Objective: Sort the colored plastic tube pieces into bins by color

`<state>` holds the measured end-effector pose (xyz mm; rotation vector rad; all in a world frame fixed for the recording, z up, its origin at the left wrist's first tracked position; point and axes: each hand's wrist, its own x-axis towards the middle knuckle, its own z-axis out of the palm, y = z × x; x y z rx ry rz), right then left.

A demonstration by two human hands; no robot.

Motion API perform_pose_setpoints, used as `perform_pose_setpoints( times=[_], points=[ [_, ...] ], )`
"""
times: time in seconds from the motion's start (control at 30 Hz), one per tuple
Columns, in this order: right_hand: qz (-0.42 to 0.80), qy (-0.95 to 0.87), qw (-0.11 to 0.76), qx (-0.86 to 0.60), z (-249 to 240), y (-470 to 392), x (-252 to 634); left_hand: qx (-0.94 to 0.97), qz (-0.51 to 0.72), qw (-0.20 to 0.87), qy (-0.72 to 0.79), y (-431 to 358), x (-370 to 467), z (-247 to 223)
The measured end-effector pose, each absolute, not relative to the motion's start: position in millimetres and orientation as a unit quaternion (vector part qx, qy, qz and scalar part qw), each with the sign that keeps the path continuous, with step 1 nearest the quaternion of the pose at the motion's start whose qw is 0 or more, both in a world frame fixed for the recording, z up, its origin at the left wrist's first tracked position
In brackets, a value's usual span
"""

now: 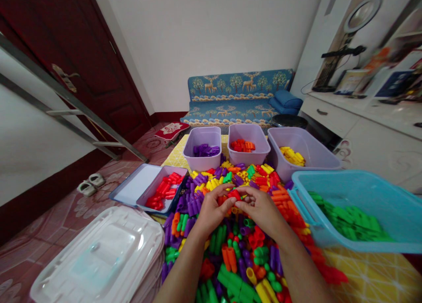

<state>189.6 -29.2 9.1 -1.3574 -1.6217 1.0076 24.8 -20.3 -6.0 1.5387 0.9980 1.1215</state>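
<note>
Head view, ordered from near to far. Nearest me lies a white lid point(99, 259) at lower left, beside a heap of coloured plastic tubes point(237, 250) spread over a yellow patterned cloth point(372, 276). My two forearms run up over this heap. The left hand point(212, 208) and the right hand point(260, 206) meet above its middle, fingertips drawn together on a small red piece point(234, 194) that both hands pinch between them; I can see that each hand is closed on it, though the exact finger contact under the piece is hidden. To the right, just beside the heap, stands a blue bin point(379, 193) holding green tubes point(349, 219). To the left, a shallow tray point(165, 191) carries red tubes, set against a flat blue lid point(132, 186). Beyond the heap stand three lilac tubs in a row: the left tub point(201, 151) holds purple tubes, the middle tub point(248, 150) red and orange ones, the right tub point(303, 156) yellow ones. Farther off are a pair of white shoes point(91, 183) on the floor, a dark red door point(85, 61), a blue patterned sofa point(237, 96) against the wall, and a white cabinet point(362, 118) at right.
</note>
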Motion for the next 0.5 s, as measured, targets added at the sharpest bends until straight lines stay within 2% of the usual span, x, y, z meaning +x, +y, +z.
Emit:
perform_pose_setpoints(
  times=[0.5],
  points=[
    [0.38, -0.631, 0.419, -0.53, 11.3, -29.1, 188.9, 0.624, 0.452, 0.496, 0.401, -22.6, 24.6, -2.4]
  ],
)
